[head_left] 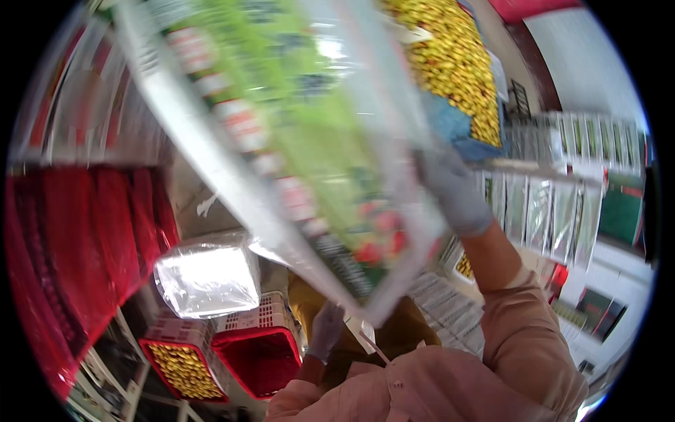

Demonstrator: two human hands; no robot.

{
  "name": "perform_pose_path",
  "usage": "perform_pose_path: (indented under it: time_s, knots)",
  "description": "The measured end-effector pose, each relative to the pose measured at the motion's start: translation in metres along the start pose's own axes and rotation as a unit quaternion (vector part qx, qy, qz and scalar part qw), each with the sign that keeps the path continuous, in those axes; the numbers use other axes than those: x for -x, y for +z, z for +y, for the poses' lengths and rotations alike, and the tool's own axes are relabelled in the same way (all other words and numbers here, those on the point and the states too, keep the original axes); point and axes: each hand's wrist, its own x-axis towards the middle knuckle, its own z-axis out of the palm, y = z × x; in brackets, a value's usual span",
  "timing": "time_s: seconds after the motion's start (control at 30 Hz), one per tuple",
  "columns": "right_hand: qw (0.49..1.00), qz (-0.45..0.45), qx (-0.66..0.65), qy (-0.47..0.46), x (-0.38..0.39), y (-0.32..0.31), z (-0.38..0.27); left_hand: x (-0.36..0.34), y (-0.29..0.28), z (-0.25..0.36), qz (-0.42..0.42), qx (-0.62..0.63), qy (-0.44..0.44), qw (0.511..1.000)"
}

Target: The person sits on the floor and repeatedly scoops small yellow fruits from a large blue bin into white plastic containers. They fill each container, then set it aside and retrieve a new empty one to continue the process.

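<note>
A large flat package [316, 162] with green, white and red print and a shiny clear wrap fills the upper middle, tilted and blurred by motion. Its pale side edge faces left. My right hand [457, 193], in a grey glove, grips its right edge, fingers partly hidden by the wrap. Below the lower corner of the package is my gloved left hand [326, 332], close to its edge. The fingers there are small and partly covered, so their hold does not show.
Yellow-brown oval fruit or nuts [453, 70] lie heaped at upper right. A red-lined crate [259, 359] stands beside another crate holding similar pieces [184, 371]. A clear-wrapped bundle [207, 278] sits near red sheeting [91, 239]. Stacked packages [541, 211] line the right.
</note>
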Motion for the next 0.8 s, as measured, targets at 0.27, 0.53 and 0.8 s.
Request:
perform_pose_path:
  time_s: [0.27, 0.53, 0.8]
  knots:
    - [0.950, 0.295, 0.026, 0.096, 0.250, -0.275, 0.010, -0.013, -0.023, 0.081, -0.004, -0.090, -0.028, 0.996]
    - [0.883, 0.435, 0.021, 0.173, 0.388, -0.406, 0.181, 0.002, 0.056, 0.223, -0.026, -0.003, -0.099, 0.995]
    - [0.869, 0.440, -0.119, 0.192, 0.513, -0.398, 0.323, -0.025, 0.106, 0.270, -0.025, -0.110, -0.083, 0.990]
